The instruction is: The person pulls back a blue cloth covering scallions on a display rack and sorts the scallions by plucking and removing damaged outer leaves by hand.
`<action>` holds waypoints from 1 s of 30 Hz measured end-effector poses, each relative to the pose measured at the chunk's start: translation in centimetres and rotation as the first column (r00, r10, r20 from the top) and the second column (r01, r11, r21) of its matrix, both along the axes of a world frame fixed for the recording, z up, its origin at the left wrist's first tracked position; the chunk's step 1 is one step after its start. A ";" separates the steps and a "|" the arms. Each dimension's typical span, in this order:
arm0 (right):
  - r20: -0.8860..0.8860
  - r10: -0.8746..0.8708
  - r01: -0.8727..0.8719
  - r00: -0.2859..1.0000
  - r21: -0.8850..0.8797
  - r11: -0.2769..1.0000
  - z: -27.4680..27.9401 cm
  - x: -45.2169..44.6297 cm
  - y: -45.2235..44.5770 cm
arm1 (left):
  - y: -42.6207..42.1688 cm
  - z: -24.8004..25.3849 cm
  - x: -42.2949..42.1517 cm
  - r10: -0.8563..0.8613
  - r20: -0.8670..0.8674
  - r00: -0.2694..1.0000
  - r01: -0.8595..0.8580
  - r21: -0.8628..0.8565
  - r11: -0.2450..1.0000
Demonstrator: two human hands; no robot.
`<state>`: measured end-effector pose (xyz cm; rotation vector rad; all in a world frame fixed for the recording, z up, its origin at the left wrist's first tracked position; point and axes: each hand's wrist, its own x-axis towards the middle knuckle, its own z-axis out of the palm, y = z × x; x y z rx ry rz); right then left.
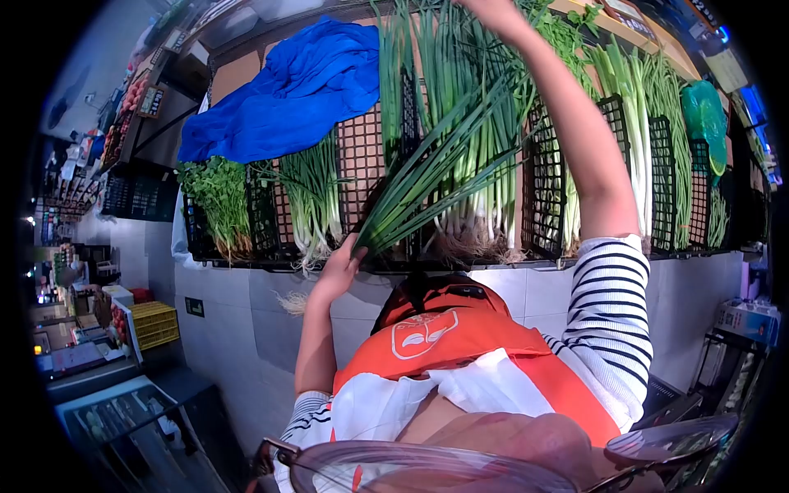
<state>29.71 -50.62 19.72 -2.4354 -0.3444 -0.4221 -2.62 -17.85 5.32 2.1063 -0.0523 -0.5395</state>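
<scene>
My left hand (337, 269) is closed around a bunch of green onions (423, 185). Their long leaves slant up to the right, and the pale roots (292, 303) stick out past my wrist on the left. My right arm stretches far forward, and my right hand (491, 15) is at the top edge over the leaf tips of the standing green onions (485, 168). Its fingers are mostly cut off by the frame. A smaller bunch of green onions (311, 193) stands in the crate left of the held leaves.
A blue cloth (288, 90) drapes over the crates at the left, above leafy herbs (218, 201). Black mesh dividers (544, 185) separate the vegetables. Thick leeks (637, 140), long green beans (675, 177) and a green bag (704, 119) are to the right. A yellow crate (154, 324) stands lower left.
</scene>
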 end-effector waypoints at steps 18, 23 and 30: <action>-0.131 -0.127 0.174 0.983 0.877 0.448 5.6 -6.9 -21.6 | 4.6 1.7 -0.5 -0.066 -0.163 0.984 0.040 -0.158 0.987; -0.050 -0.032 0.059 0.998 0.889 0.454 6.2 -6.8 -21.0 | 5.3 1.9 -1.0 -0.083 -0.185 0.979 0.055 -0.150 0.987; -0.085 0.098 -0.125 0.991 -0.403 0.907 0.2 -2.6 -16.1 | 4.8 2.2 -1.3 -0.058 -0.203 0.978 0.030 -0.137 0.990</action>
